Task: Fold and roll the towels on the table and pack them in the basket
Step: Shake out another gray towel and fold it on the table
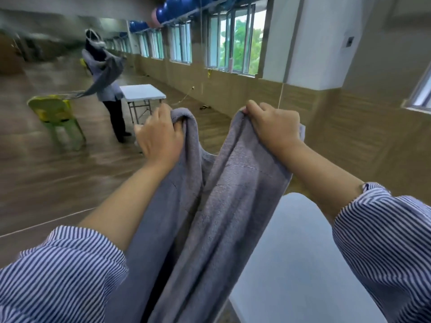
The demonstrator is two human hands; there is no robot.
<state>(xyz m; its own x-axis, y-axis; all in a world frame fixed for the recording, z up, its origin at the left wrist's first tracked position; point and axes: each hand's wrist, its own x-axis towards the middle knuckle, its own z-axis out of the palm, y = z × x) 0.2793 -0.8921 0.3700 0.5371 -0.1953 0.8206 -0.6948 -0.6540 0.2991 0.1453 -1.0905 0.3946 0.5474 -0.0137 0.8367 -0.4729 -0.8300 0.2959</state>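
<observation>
I have the grey towel (217, 206) up in the air, held out in front of me over the near corner of the white desk (291, 252). It hangs from my two hands in a long drape that runs down between my forearms and out of the bottom of the view, so I cannot see its lower end.

It reads as thick terry cloth: soft, limp, with no stiffness of its own, and probably a fair weight for its bulk. It sags into a deep dip between my hands instead of staying flat. The pile should give good friction, so slipping looks unlikely, and nothing about it is fragile. The best places to hold it are the top corners or the top hem, where a pinch lets the rest fall straight.

My left hand (161, 134) has its fingers curled over a bunched part of the top edge, knuckles toward me. My right hand (272, 127) grips the other bunched part the same way, fingers wrapped round the cloth with the thumb side up. Both arms reach forward, elbows bent, striped sleeves (63, 273) pushed up the forearms, the hands held apart at about the same height.

No basket is in view.
</observation>
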